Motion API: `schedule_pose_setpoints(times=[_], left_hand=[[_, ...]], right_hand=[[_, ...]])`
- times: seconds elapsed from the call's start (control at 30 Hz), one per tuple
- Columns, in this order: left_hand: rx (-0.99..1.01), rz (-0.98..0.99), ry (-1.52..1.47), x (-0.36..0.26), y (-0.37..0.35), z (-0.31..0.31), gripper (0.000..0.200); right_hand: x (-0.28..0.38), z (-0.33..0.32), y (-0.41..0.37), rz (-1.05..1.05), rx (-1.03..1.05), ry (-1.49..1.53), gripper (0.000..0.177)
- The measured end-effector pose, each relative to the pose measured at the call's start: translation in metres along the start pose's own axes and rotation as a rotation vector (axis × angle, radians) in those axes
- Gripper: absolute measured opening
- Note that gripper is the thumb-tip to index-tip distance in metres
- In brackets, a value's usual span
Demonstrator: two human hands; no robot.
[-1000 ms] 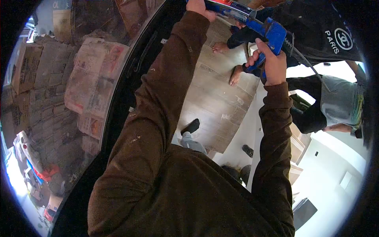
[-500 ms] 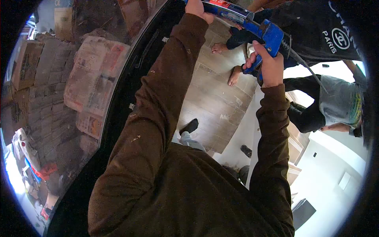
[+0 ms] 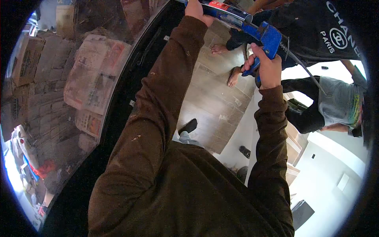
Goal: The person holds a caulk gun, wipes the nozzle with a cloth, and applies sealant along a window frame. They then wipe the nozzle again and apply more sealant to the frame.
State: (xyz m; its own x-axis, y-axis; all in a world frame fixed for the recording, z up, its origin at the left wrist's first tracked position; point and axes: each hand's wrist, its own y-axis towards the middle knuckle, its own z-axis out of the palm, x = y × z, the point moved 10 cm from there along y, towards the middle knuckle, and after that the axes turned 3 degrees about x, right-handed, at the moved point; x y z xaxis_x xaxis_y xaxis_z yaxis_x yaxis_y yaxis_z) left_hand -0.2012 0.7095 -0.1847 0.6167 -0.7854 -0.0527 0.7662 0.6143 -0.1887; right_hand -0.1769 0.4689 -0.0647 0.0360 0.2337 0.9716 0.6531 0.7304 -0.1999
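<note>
A blue caulking gun (image 3: 252,28) with a silver and red tube (image 3: 233,14) spans the top of the head view. My right hand (image 3: 266,65) is closed round its handle and trigger. The thin metal rod (image 3: 302,63) sticks out behind it toward the right. My left hand (image 3: 196,12) grips the front end of the gun, beside the black frame (image 3: 128,85) of a glass pane. The gun's tip is out of view or hidden past my left hand.
Behind the dusty glass are stacked cardboard boxes (image 3: 92,75). A person in a black printed shirt (image 3: 312,29) stands close on the far side, barefoot. Another person in a grey shirt (image 3: 338,100) is at the right. Wood-look floor tiles (image 3: 217,106) lie below.
The caulking gun and my right hand have shifted slightly to the left. My left hand stays almost where it was, at the gun's front end.
</note>
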Motion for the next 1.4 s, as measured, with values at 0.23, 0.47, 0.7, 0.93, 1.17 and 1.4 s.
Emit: schedule_pose_setpoints(times=[0.23, 0.47, 0.7, 0.93, 1.17, 1.4], left_hand=[[-0.095, 0.065, 0.064, -0.004, -0.019, 0.008, 0.034], [-0.044, -0.042, -0.029, 0.003, -0.013, -0.003, 0.033], [-0.131, 0.052, -0.01, -0.007, -0.022, -0.009, 0.034], [-0.097, 0.041, -0.002, -0.011, -0.026, -0.013, 0.026], [-0.048, 0.057, 0.012, -0.012, -0.037, -0.006, 0.024], [-0.063, 0.003, 0.023, -0.012, -0.039, -0.019, 0.025]], right_hand=[[0.0, 0.003, -0.003, -0.004, 0.007, 0.03, 0.027], [-0.001, 0.005, -0.009, 0.012, -0.001, 0.032, 0.028], [-0.003, 0.006, -0.017, 0.036, -0.022, -0.039, 0.024], [-0.004, 0.01, -0.024, 0.012, -0.004, -0.007, 0.022], [-0.004, 0.013, -0.033, 0.026, -0.02, -0.018, 0.022], [-0.001, 0.016, -0.042, 0.026, -0.029, -0.011, 0.022]])
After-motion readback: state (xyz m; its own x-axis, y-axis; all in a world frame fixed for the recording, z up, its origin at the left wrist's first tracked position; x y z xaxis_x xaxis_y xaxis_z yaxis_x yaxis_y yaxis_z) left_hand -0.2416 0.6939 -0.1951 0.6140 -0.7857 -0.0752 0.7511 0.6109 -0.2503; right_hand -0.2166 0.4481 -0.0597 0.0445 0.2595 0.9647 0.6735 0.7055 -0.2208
